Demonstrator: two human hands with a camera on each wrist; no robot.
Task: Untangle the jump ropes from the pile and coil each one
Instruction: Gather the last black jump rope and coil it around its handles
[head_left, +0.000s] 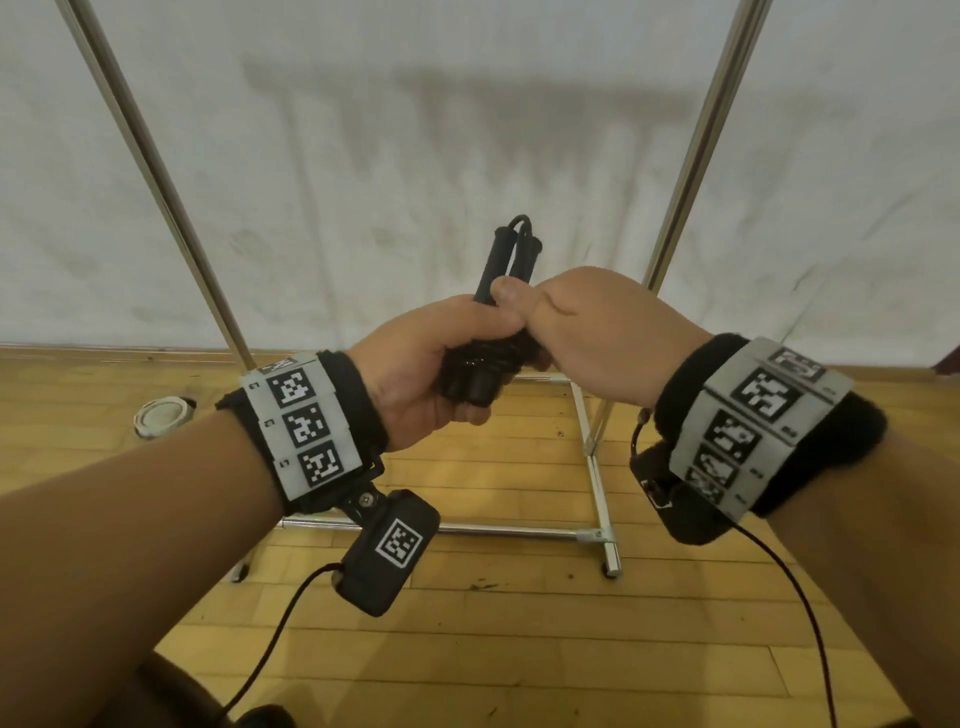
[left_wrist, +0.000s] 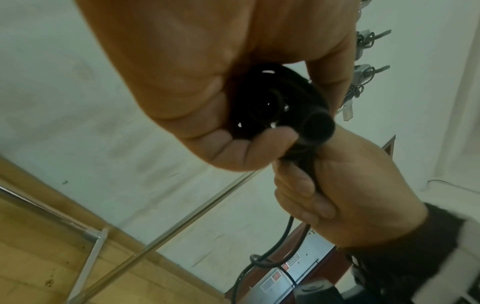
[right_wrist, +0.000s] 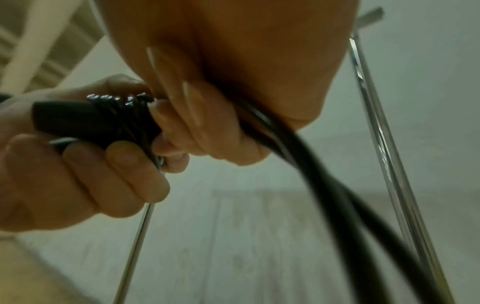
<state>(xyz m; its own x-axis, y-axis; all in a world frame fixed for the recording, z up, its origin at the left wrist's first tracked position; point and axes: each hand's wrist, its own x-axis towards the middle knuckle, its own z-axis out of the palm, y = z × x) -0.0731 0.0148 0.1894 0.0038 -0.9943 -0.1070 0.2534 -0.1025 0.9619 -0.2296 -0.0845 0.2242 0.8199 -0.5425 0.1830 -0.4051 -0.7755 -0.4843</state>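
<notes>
Rope, a thin glossy black plastic cord (right_wrist: 122, 115), sits wound in tight turns round two black foam-covered cylindrical handles (head_left: 506, 260) held side by side. The left hand (head_left: 426, 364) has its fingers curled round the lower ends of the handles, thumb pressed on top. The right hand (head_left: 597, 332), just beside it and touching, pinches the free run of cord, which trails out below that palm and hangs loose beneath the wrist. I'd judge the cord light, springy and a bit slick, likely to unwind if let slack, while the foam looks soft and grippy. Best hold seems to be over the wrapped turns themselves, thumb pinning the last loop. Beyond the knuckles stand a metal pole frame (head_left: 156, 171) and a white sheet (head_left: 467, 130).
</notes>
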